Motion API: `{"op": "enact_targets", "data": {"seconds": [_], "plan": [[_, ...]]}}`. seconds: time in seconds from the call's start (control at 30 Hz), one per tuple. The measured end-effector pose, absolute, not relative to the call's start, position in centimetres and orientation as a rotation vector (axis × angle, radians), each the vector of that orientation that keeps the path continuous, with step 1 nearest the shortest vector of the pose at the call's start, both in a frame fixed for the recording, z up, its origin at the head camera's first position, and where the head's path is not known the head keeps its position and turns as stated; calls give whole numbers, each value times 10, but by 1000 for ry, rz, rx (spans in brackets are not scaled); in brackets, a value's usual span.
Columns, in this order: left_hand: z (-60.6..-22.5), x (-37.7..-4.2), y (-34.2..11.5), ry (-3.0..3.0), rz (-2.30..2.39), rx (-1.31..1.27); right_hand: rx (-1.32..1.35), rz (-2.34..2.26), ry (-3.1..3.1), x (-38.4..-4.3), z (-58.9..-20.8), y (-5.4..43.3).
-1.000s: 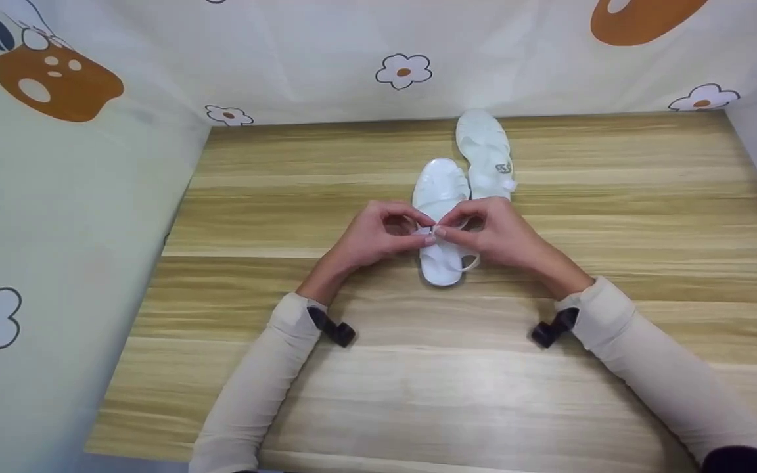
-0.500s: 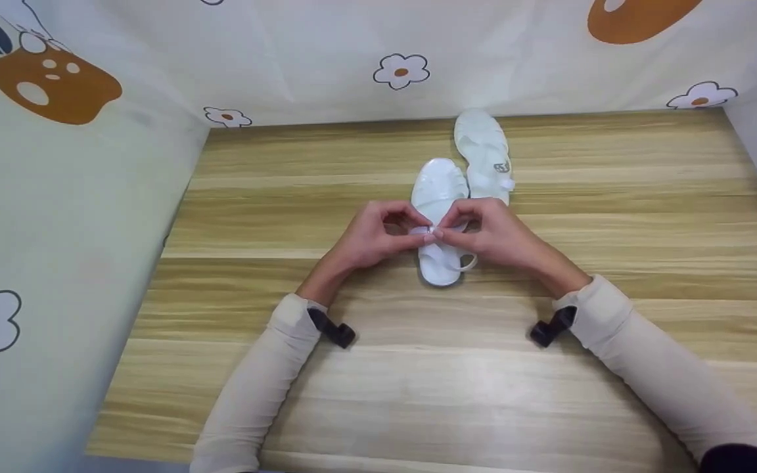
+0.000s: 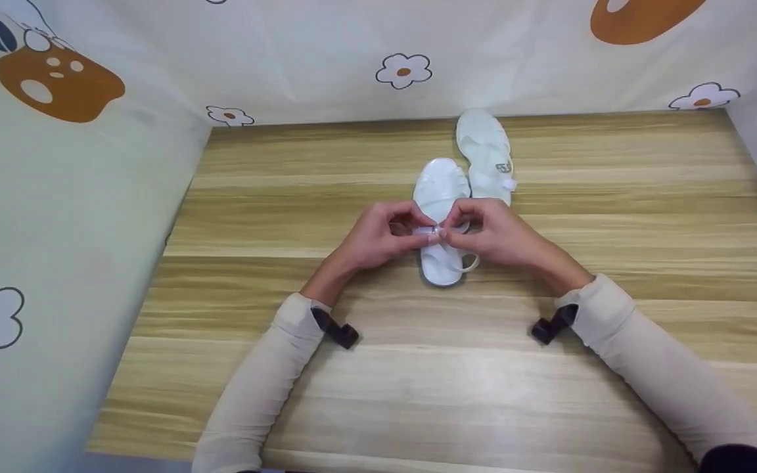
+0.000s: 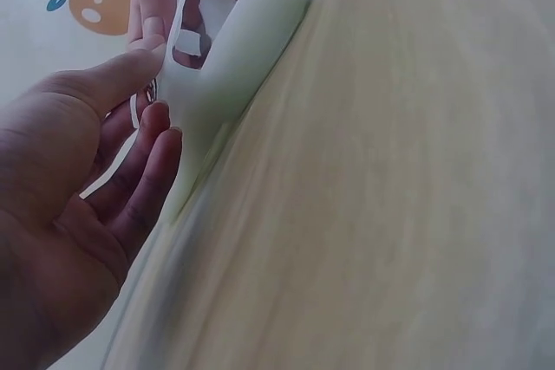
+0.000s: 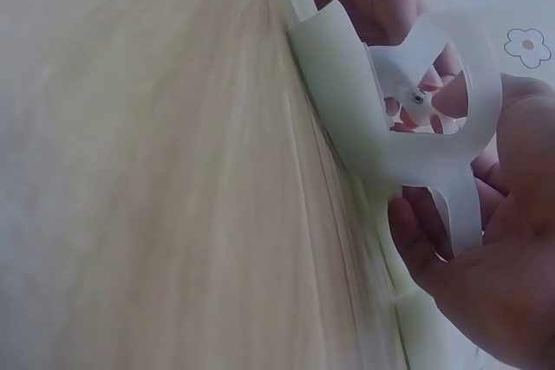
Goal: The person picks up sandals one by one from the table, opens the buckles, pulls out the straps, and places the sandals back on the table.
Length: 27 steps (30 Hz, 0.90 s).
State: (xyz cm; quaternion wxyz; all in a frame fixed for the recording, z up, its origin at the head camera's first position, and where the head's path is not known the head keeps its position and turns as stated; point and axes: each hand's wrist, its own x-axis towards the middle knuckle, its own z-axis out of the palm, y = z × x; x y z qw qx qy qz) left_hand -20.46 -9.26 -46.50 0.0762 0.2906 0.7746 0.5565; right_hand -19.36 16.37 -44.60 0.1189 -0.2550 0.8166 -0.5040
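A white sandal (image 3: 441, 184) lies toe-away on the wooden table, its ankle strap raised between my hands. My left hand (image 3: 378, 236) pinches the strap by its small metal buckle (image 3: 435, 230) with thumb and fingertips. From the other side, my right hand (image 3: 502, 235) pinches the strap right beside the buckle, the fingertips of both hands nearly meeting. In the right wrist view, the sandal's heel (image 5: 342, 84) faces the camera and a small metal stud (image 5: 418, 99) shows on the strap. The fingertips partly cover the buckle and the strap end.
A second white sandal (image 3: 483, 148) lies just behind and to the right, its toe by the back curtain (image 3: 319, 72). The printed curtain also lines the left and right sides. Wooden table surface (image 3: 431, 368) stretches in front of the hands.
Both hands stay at the strap, with only a slight shift of the fingertips at the buckle. The two sandals have not moved.
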Motion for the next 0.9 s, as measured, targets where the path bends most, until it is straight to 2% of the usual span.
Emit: {"op": "enact_targets", "data": {"seconds": [0.9], "plan": [[-466,-205,-96,2296,1702,822,-842,-1512,2365,-196,-450,167]]}}
